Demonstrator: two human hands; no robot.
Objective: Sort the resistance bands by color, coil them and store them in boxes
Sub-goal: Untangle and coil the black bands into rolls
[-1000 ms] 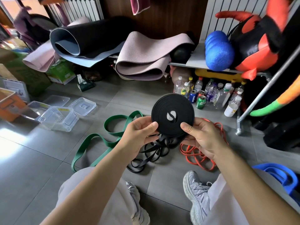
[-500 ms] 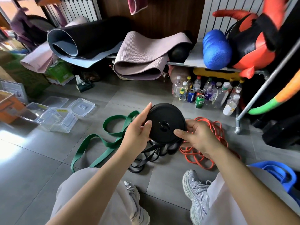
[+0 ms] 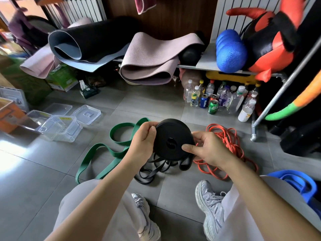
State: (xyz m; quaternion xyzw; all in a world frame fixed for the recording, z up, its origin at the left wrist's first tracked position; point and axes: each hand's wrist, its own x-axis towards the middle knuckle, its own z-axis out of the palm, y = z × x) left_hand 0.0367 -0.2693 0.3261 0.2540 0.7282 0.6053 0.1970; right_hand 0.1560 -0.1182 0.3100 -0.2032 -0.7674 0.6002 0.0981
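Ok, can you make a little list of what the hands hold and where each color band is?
left hand: grips black coil
right hand: pinches black coil
loose black bands: on floor, under coil
green band: loose on floor, left
orange bands: heap on floor, right
blue band: lower right, by leg
boxes: clear, open, far left

Grey tiled floor (image 3: pixel 156 105), sunlit glare at left; white radiators (image 3: pixel 81 11) flank a dark wood wall panel (image 3: pixel 173 18) along the top.
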